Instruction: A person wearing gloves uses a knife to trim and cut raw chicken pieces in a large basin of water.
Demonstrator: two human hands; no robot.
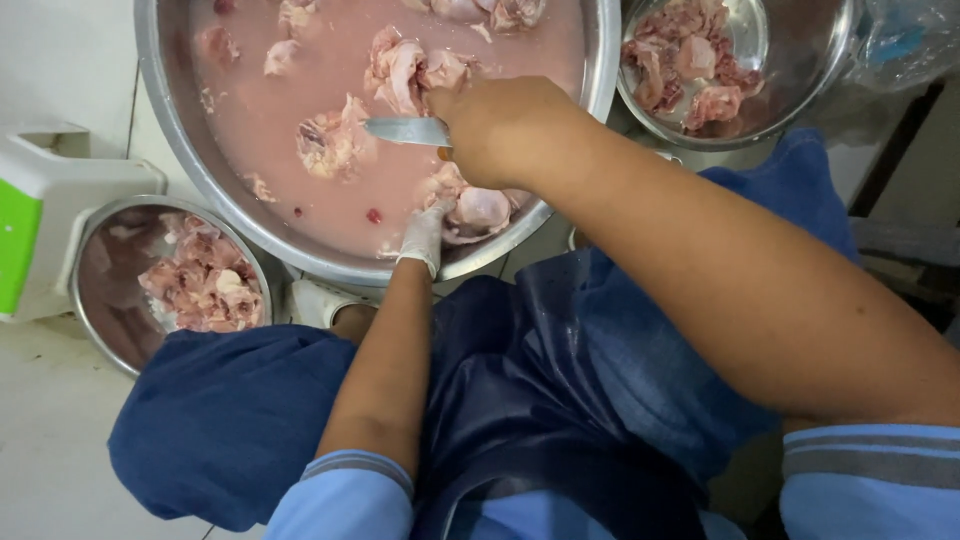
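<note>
Pink-water basin [170, 120]: chicken piece [478, 212] under gloved left fingers [425, 228].

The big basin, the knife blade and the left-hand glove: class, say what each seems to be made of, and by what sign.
Big basin: probably stainless steel; shiny grey rim with reflections.
Knife blade: metal; bright, smooth and flat.
Glove on the left hand: thin white latex or similar, wrinkled and clinging.

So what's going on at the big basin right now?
A seated person works over a large steel basin of pinkish water with raw chicken pieces. The gloved left hand grips a chicken piece at the near rim, and the bare right hand holds a knife above it. Two smaller bowls, left and upper right, hold more pieces.
</note>
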